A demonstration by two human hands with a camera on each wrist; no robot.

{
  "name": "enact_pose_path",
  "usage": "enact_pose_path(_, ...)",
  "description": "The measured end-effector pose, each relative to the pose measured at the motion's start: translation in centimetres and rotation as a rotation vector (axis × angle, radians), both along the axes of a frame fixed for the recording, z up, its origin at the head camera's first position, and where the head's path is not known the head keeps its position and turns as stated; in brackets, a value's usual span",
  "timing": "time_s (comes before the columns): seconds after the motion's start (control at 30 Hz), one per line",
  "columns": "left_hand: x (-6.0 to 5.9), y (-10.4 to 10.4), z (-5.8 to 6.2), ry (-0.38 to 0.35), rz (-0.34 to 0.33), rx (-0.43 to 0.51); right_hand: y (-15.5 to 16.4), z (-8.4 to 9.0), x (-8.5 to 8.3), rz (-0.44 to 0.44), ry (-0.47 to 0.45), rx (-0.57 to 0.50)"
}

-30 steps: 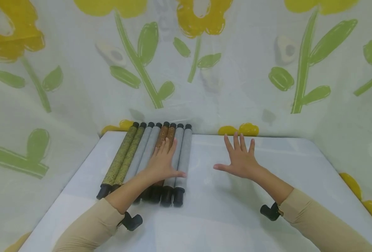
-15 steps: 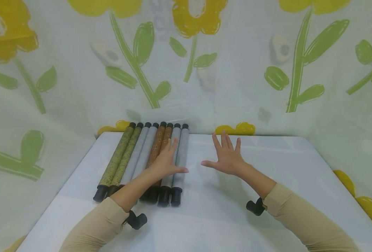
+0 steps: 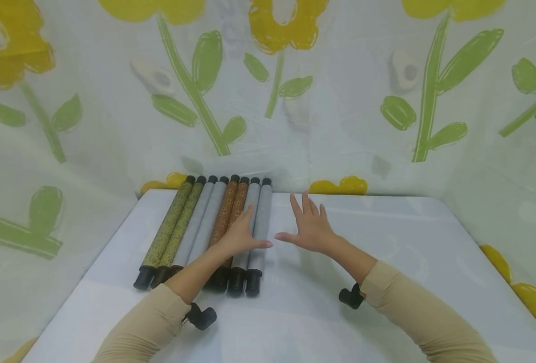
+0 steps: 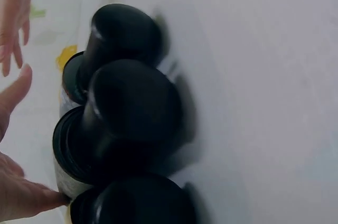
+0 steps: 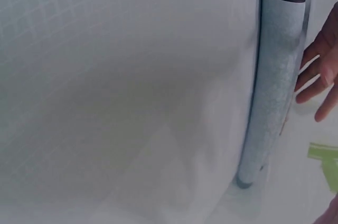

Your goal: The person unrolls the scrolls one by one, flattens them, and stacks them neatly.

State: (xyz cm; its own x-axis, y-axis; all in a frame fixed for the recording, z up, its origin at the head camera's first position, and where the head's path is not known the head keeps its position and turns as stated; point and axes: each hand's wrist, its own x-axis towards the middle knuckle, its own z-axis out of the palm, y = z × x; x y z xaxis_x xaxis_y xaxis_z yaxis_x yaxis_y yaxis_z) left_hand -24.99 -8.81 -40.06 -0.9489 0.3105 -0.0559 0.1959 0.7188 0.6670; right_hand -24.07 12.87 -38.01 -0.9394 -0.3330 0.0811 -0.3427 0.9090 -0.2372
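Scrolls: eight rolled scrolls [image 3: 213, 229] side by side on the left half of the table [image 3: 386, 262], long axes running from the near edge toward the back; black end caps [image 4: 127, 113].
Covers: two olive patterned [image 3: 170, 227], two grey, two brown patterned [image 3: 231, 209], two grey felt-like [image 3: 262, 222]; all cylindrical.
Left hand: left hand [image 3: 238, 234] rests flat on the brown and right grey rolls, fingers straight, thumb out across the outermost roll.
Right hand: right hand [image 3: 309, 229] hovers just right of the outermost grey roll, fingers spread, holding nothing; nearer to that roll's free side.
Surround: white table, flower-print curtain [image 3: 340, 101] behind.
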Motion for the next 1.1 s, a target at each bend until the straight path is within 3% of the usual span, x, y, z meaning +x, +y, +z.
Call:
enact_pose_path(0.27, -0.9, -0.3, -0.2, -0.142, 0.082, 0.127, -1.7, -1.2, -1.2, 0.012, 0.007, -0.050)
enact_pose_path(0.4, -1.1, -0.3, -0.7, -0.152, 0.066, 0.160, -2.6, -1.5, -1.7, 0.000, -0.017, -0.057)
enact_pose_path(0.67, -1.3, 0.1, -0.5, -0.135, 0.068, 0.118, -4.2, -1.9, -2.4, -0.027, -0.095, -0.102)
enact_pose_path(0.93, -1.7, 0.1, -0.2, -0.169, 0.080, 0.129, -5.3, -2.8, -2.6, -0.015, -0.203, -0.364)
enact_pose_path(1.1, -1.9, 0.1, -0.3, -0.180, 0.088, 0.081, -5.9, -3.4, -2.7, 0.002, -0.274, -0.467)
